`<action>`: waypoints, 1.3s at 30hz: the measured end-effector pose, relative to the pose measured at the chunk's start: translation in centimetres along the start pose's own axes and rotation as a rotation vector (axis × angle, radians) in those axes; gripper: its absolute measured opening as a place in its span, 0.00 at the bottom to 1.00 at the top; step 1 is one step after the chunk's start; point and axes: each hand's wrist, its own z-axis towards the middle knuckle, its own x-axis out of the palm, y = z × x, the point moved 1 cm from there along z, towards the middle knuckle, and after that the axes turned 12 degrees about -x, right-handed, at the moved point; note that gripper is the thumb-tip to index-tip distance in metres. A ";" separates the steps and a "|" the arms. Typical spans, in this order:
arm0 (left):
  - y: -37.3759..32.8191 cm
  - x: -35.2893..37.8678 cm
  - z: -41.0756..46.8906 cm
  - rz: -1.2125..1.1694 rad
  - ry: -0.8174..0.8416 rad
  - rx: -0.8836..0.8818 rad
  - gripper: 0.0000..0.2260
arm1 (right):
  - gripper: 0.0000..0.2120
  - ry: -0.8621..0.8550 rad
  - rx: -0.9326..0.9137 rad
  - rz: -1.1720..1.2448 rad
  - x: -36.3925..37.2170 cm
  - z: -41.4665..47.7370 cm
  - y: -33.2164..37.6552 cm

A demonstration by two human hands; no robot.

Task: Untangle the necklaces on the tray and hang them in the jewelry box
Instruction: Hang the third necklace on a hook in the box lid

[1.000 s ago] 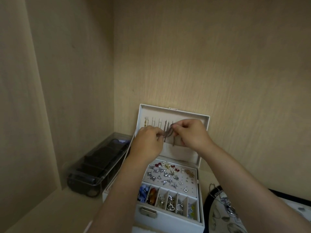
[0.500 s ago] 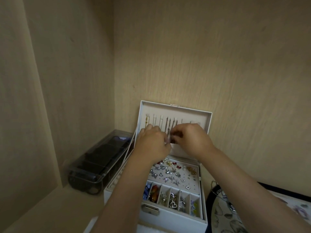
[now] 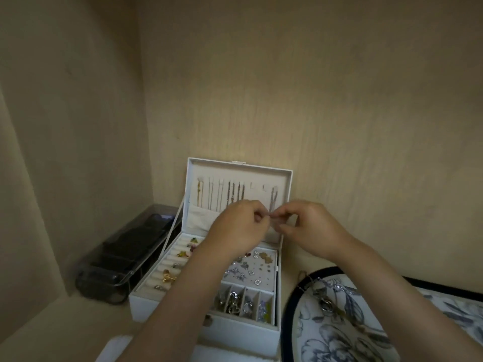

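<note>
One thin silvery chain necklace (image 3: 273, 198) hangs from far-right hook in open lid of white jewelry box (image 3: 236, 167). Light, limp, snag-prone; best pinched near lower end. Left hand (image 3: 239, 227), right hand (image 3: 309, 229) both pinch it there with fingertips. Tangled necklaces (image 3: 330, 299) on floral dark-rimmed tray (image 3: 287, 317), near right. Pale wood shelf (image 3: 65, 325), close walls; dark translucent case (image 3: 122, 259) left.
</note>
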 end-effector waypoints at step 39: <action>-7.7 11.3 -2.7 -0.369 0.482 -0.245 0.03 | 0.09 -0.142 0.357 0.899 -4.0 -10.3 -6.1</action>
